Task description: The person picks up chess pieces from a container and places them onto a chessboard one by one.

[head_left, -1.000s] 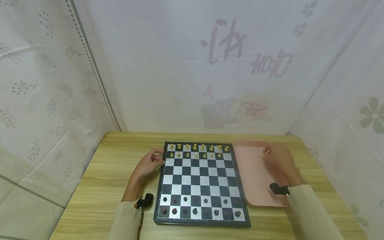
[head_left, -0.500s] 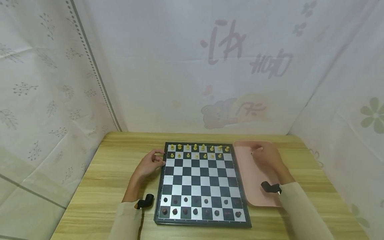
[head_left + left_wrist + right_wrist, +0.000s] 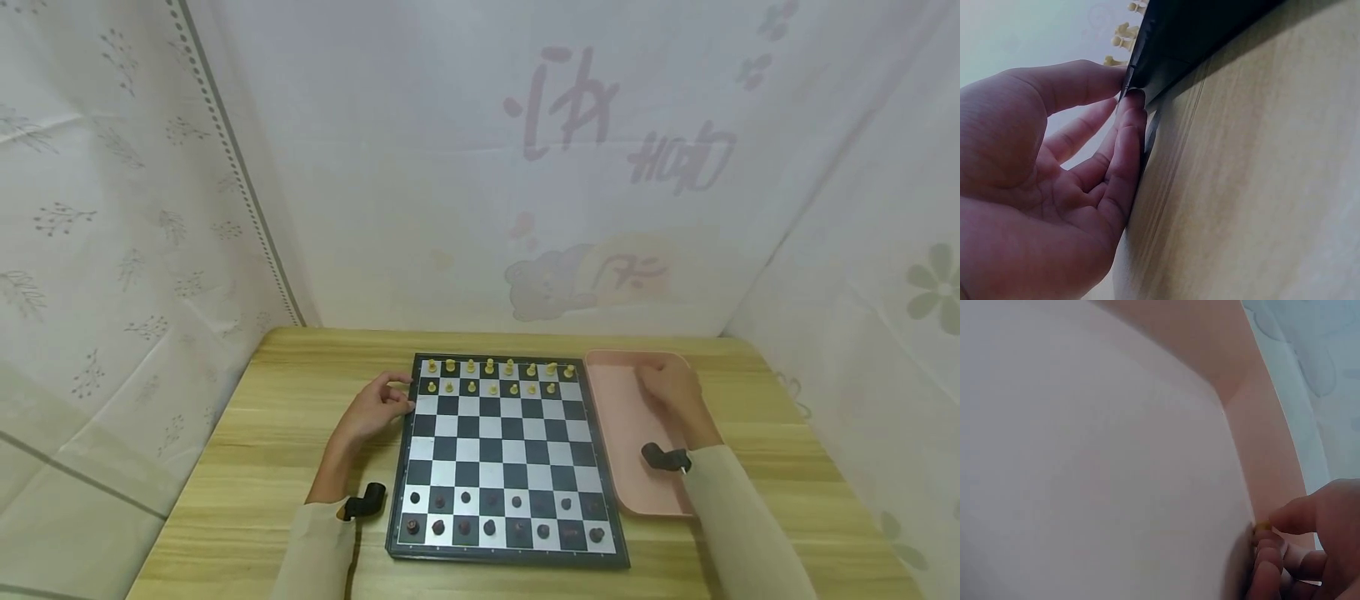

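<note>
A black-and-white chessboard (image 3: 480, 450) lies on the wooden table. Yellow chess pieces (image 3: 490, 367) stand in two rows along its far side, and dark pieces (image 3: 489, 527) in two rows along the near side. My left hand (image 3: 375, 408) rests against the board's left edge, thumb and loosely bent fingers touching its black side in the left wrist view. Over the pink tray (image 3: 637, 492), my right hand (image 3: 671, 387) is low near the far end. It pinches a small yellow chess piece (image 3: 1262, 525) beside the tray's wall; the fingers cover most of that piece.
The tray has a raised rim and stands just right of the board. Wooden tabletop (image 3: 270, 467) shows on the left side and in front. A printed cloth (image 3: 420, 208) hangs behind the table and on both sides.
My right hand has moved left inside the tray and lower, and the yellow piece in its fingers is now hidden in the head view. The left hand stays at the board's edge.
</note>
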`<control>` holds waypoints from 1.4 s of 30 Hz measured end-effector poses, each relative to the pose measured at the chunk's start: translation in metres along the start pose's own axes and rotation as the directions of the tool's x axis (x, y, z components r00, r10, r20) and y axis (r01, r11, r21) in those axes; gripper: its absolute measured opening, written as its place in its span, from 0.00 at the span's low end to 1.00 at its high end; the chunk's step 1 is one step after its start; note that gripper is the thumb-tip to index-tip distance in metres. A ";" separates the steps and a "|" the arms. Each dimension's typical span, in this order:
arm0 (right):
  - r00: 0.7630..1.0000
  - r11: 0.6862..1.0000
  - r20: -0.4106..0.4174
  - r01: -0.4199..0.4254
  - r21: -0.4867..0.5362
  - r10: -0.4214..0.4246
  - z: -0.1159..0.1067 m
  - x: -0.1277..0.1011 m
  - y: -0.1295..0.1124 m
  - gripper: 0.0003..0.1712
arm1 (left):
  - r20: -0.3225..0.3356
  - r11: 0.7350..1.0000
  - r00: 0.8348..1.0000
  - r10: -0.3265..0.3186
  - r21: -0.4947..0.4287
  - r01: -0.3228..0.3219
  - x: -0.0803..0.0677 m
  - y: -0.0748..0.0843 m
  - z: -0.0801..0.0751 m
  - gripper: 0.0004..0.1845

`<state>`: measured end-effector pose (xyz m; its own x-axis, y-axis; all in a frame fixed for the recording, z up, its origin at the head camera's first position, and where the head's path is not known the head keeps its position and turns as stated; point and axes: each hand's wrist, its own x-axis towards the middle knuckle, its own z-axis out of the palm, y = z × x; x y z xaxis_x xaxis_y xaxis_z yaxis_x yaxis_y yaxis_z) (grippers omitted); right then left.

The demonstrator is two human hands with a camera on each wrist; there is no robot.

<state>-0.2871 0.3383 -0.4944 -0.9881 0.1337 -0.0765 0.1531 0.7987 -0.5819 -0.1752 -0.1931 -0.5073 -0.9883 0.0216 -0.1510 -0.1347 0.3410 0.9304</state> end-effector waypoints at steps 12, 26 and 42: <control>0.996 0.995 -0.080 0.041 -0.095 -0.048 -0.007 -0.009 -0.004 0.23 | 0.008 1.000 1.000 0.020 0.012 -0.021 0.002 0.001 0.000 0.22; 0.980 0.980 0.005 0.198 -0.003 -0.198 -0.002 -0.012 -0.011 0.19 | 0.010 1.000 1.000 0.012 0.006 -0.012 -0.001 -0.001 0.000 0.21; 0.996 0.993 -0.006 0.090 0.071 -0.090 0.000 -0.020 -0.011 0.19 | 0.010 1.000 1.000 0.016 0.007 -0.016 0.000 0.000 0.000 0.21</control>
<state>-0.2693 0.3270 -0.4866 -0.9977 0.0648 -0.0196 0.0623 0.7638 -0.6424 -0.1750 -0.1934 -0.5073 -0.9896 0.0363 -0.1395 -0.1184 0.3471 0.9303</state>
